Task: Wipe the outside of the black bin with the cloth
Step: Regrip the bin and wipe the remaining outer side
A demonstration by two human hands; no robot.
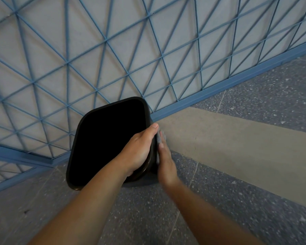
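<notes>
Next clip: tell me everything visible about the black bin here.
The black bin is a glossy, plastic-looking container with a rounded-rectangular open mouth and a rolled rim; its inside reads as plain black. It stands on the speckled floor in a corner against blue lattice railing. The left hand holds its right rim, thumb along the edge. The right hand presses a grey cloth flat against its right outer wall.

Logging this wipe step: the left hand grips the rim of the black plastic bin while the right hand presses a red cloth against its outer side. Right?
Not quite. The head view shows the cloth is grey, not red. The rest holds: the left hand grips the rim of the black plastic bin, and the right hand presses the cloth against its outer side.
</notes>
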